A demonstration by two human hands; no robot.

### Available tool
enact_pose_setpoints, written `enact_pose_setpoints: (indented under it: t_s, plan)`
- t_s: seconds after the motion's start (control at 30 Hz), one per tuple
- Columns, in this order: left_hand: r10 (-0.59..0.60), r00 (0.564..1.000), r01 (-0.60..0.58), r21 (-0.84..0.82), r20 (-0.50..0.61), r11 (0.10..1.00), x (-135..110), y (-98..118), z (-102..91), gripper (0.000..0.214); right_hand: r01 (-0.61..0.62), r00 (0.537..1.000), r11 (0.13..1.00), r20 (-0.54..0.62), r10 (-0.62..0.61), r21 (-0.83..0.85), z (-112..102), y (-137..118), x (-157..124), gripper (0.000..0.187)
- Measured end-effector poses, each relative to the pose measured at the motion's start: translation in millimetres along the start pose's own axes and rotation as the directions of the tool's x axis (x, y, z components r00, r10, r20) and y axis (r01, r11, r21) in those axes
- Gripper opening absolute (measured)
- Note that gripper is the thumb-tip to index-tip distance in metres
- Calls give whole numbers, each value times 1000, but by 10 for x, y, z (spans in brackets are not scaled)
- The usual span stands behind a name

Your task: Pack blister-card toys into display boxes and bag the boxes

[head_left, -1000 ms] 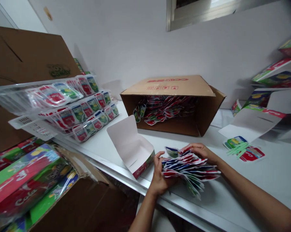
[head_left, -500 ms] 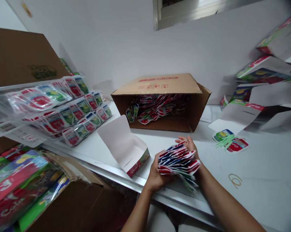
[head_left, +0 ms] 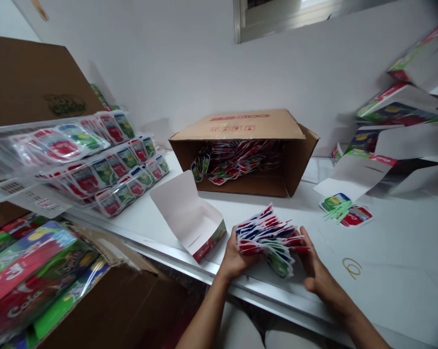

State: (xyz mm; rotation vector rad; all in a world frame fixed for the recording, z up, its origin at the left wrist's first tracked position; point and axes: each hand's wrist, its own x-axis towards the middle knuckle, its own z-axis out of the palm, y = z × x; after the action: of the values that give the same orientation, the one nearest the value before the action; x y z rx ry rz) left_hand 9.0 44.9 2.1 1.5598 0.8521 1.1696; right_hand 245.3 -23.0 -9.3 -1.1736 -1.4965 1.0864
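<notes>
A fanned stack of small printed packets [head_left: 267, 235], red, blue and green, rests between both hands at the front edge of the white table [head_left: 404, 291]. My left hand [head_left: 235, 259] grips the stack's left end with fingers curled under it. My right hand [head_left: 313, 266] presses against the stack's right side, thumb up and fingers bent round it. Just left of the stack stands a small open carton [head_left: 189, 218] with its white lid flap raised.
A brown cardboard box [head_left: 248, 128] lies on its side behind, packets spilling inside. Clear trays of packets [head_left: 95, 165] are stacked at left above a large box of printed cartons [head_left: 33, 271]. Flat carton blanks [head_left: 386, 160], two loose packets [head_left: 346, 211] and a rubber band [head_left: 351, 266] lie at right.
My right hand slid from the far side of the stack round to its near right side. The stack is squeezed tighter than a second ago.
</notes>
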Motion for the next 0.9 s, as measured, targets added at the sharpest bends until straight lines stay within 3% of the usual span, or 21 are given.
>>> enact_pose_setpoints:
  t_s: [0.13,0.23,0.33,0.4,0.53,0.67,0.77,0.9]
  plan:
    - [-25,992,32,-54,124,998,-35,-13,-66,101,-42,999,979,-25,38,-198,114,-54,-22,141]
    - [-37,992,42,-46,122,998,-44,-8,-75,112,12,999,973,-44,-23,-232,137,-70,24,120]
    - [-21,995,26,-48,98,999,-23,29,-35,107,32,993,990,-108,-47,-139,103,13,70,91]
    - [-18,995,24,-64,103,998,-1,71,-4,100,40,995,997,-84,-45,-69,45,100,135,88]
    - [-12,991,22,-74,135,997,35,153,11,87,25,991,999,133,-22,-19,-165,213,389,108]
    - [-27,986,42,-89,167,995,44,157,-17,85,82,932,996,355,-69,-24,-361,189,695,135]
    - [-38,987,51,-81,158,995,36,112,-28,89,79,911,995,410,-45,-66,-404,135,826,139]
    - [-36,995,42,-62,97,997,25,73,-14,94,22,923,997,384,7,-73,-402,111,782,136]
